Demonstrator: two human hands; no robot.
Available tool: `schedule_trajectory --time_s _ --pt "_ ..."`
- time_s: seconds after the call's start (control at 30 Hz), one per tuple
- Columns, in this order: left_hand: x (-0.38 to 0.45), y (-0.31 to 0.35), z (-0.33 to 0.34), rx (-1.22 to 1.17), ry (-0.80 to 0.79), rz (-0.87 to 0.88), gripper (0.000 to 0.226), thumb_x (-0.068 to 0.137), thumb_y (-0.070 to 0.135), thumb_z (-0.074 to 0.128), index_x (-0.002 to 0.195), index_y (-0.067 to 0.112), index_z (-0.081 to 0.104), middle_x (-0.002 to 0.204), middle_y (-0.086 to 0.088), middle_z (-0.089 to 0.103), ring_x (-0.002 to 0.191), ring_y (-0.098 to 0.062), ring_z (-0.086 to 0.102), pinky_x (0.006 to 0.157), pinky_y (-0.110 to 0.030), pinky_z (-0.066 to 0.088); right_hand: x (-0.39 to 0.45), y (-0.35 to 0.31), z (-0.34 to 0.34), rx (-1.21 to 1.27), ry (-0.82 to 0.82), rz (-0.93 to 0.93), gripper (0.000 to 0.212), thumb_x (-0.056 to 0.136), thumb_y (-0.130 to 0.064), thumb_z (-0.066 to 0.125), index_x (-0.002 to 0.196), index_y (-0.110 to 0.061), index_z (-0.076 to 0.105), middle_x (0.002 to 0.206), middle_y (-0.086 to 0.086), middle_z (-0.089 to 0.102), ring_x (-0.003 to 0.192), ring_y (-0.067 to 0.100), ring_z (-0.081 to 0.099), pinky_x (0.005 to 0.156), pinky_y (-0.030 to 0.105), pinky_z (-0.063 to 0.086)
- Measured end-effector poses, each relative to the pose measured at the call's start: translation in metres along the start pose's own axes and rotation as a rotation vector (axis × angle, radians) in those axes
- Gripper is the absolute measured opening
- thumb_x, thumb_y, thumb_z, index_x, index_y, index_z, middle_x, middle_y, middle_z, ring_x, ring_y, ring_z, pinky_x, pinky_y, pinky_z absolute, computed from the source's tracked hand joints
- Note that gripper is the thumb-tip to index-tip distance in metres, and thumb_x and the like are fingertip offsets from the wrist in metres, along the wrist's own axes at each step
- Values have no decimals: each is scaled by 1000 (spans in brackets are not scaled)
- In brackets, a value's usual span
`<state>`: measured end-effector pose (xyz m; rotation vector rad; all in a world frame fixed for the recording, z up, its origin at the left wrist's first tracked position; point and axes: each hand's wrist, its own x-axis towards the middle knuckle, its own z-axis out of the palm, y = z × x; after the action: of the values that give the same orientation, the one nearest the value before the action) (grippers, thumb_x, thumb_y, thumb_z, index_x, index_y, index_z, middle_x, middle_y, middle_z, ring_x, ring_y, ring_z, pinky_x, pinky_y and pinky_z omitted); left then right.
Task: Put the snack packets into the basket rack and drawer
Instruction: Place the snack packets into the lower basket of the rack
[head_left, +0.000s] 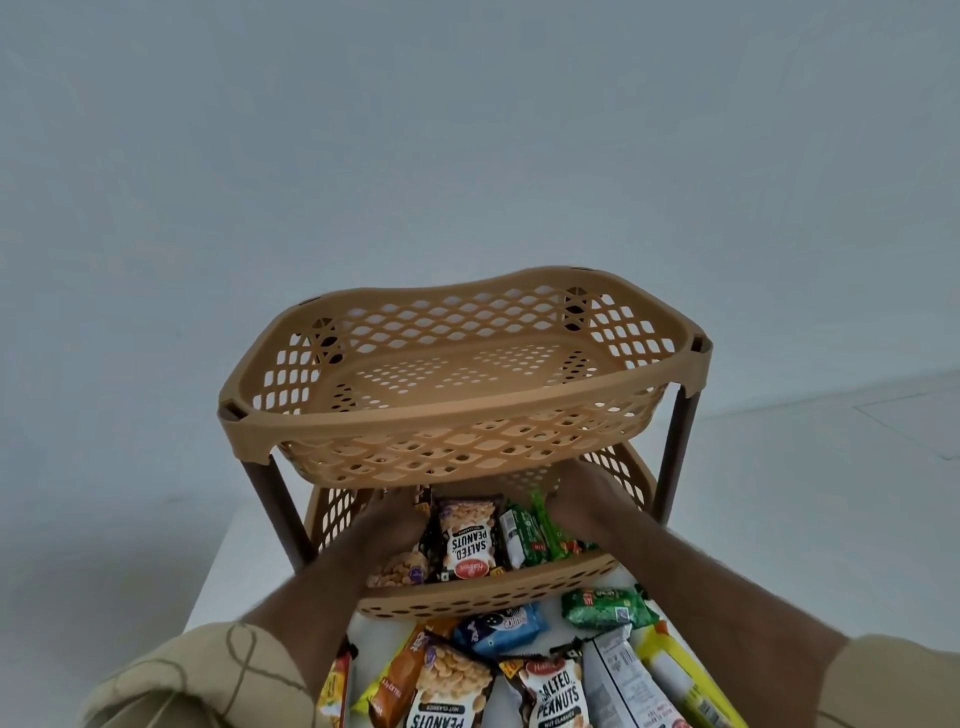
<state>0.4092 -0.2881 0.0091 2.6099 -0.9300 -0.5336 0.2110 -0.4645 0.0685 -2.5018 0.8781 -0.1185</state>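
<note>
A tan two-tier basket rack (519, 410) on brown poles stands on a white table. Its upper basket (457, 374) holds nothing. The lower basket (498, 587) holds a salted peanuts packet (467, 540), green packets (530, 530) and another peanut packet (397, 569) at the left. Both my hands reach into the lower basket. My left hand (387, 519) lies against the left side of the packets, and my right hand (584, 501) against the green ones. The upper basket hides my fingertips.
Several loose packets lie on the table in front of the rack: a blue one (498, 626), a green one (605, 608), peanut packets (553, 693), an orange one (402, 670) and a yellow one (685, 680). The table's left edge (208, 577) is close. A pale wall is behind.
</note>
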Motion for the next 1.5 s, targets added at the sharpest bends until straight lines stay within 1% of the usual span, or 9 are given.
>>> schedule_trajectory --time_s 0.13,0.33,0.5,0.77,0.87,1.07,1.17,1.33,1.5 --pt "-12 3 -5 22 30 -2 73 97 59 32 156 22 13 164 -6 11 150 -30 6 120 -51 14 -10 -6 -1 -18 -27 3 56 84 -10 55 137 -14 39 105 7 64 87 25 66 67 37 56" --pt "-53 23 -8 14 142 70 72 99 56 30 154 11 20 161 -11 22 149 -29 17 119 -47 21 -36 -18 7 -79 51 -37 47 84 -10 57 130 -15 48 106 5 66 92 22 65 81 41 58" --pt "-104 31 -5 48 421 288 57 99 47 42 148 19 38 158 -1 32 149 -22 16 121 -42 20 -70 -32 16 -157 210 -230 48 86 -21 54 134 -15 50 132 6 58 125 23 50 108 42 40" --pt "-201 18 26 -63 682 461 28 99 30 46 122 27 61 129 9 58 127 -7 44 106 -33 37 -144 -24 36 -116 368 -447 20 90 -24 47 107 -20 57 103 -1 61 100 19 55 97 40 47" --pt "-231 15 49 -75 753 448 22 95 31 49 112 28 63 114 10 64 112 -6 51 94 -30 40 -161 -9 42 -85 357 -433 24 91 -24 49 113 -19 59 107 -2 63 104 18 56 96 36 48" --pt "-259 20 88 -148 669 284 17 88 20 66 105 25 66 105 12 62 103 -12 56 90 -30 45 -186 24 42 -43 311 -320 20 90 -24 51 109 -22 58 103 -4 63 98 17 57 83 31 45" --pt "-272 33 111 -236 571 304 19 88 41 62 106 38 57 103 24 53 101 1 50 82 -20 42 -197 44 42 7 280 -261 23 89 -23 55 112 -20 60 106 -1 65 98 22 59 81 34 47" --pt "-286 52 153 -120 279 229 87 60 87 55 133 45 35 117 27 38 110 -1 44 85 -19 40 -212 72 37 35 227 -175 25 91 -24 56 115 -19 58 111 1 64 100 22 59 78 32 46" --pt "-285 53 163 -240 306 69 79 78 55 66 146 29 33 140 9 46 126 -13 44 99 -25 41 -221 91 33 32 194 -154 19 89 -22 57 108 -23 54 105 0 63 88 19 56 70 32 45"
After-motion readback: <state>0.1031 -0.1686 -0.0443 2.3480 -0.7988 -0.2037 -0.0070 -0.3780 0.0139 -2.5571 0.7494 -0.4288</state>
